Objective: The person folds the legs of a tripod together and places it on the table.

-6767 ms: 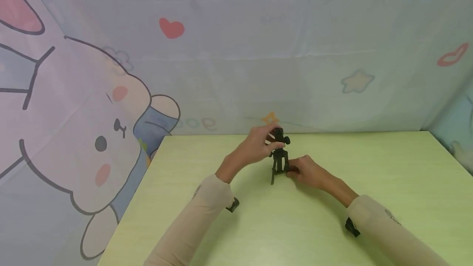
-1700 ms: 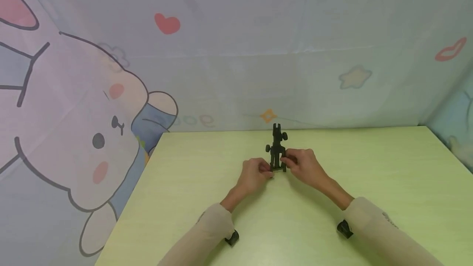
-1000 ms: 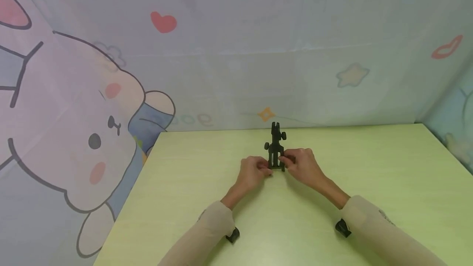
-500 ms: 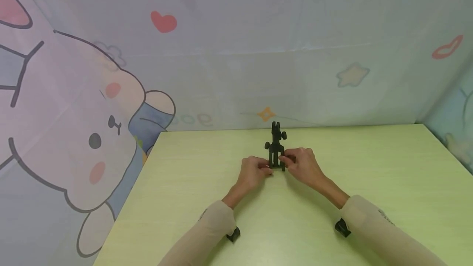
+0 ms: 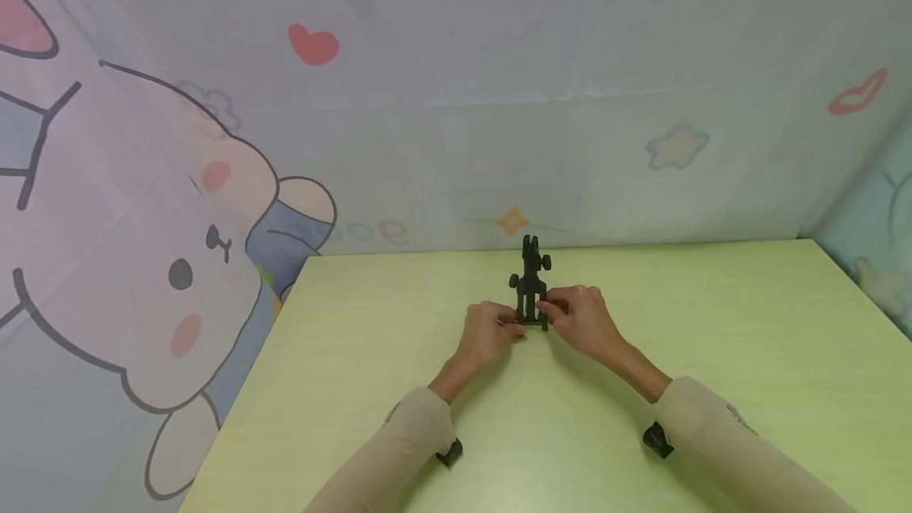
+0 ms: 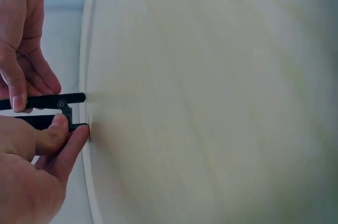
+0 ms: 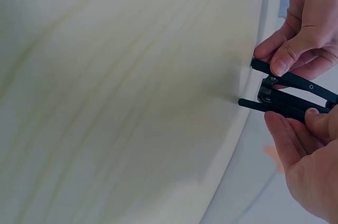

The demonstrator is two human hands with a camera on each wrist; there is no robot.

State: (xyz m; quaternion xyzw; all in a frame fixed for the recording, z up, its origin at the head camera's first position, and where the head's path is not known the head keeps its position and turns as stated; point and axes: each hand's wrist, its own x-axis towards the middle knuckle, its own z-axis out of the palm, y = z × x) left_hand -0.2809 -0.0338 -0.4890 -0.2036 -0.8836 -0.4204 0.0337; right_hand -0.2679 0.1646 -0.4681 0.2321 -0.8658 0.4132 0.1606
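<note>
A small black tripod (image 5: 531, 275) with a knob on each side stands upright near the back of the table. Its legs are close together. Low on its left, my left hand (image 5: 487, 332) pinches the foot end of one leg between thumb and fingers. On the other side my right hand (image 5: 587, 321) pinches another leg, a little higher up. The left wrist view shows a short hinged brace (image 6: 65, 110) between the legs, beside my left thumb. From the right wrist, the leg tips (image 7: 248, 103) point toward the table, and both hands hold the legs.
The pale yellow-green table (image 5: 712, 339) ends at a printed cloth backdrop (image 5: 456, 157) just behind the tripod. A large cartoon rabbit covers the cloth on the left. Black wrist cameras hang under both sleeves (image 5: 420, 422).
Since the oldest frame, my left hand has gone from the tripod's top down to a leg's foot, and my right hand slightly up its leg. Over the last second, hands and tripod stay nearly still.
</note>
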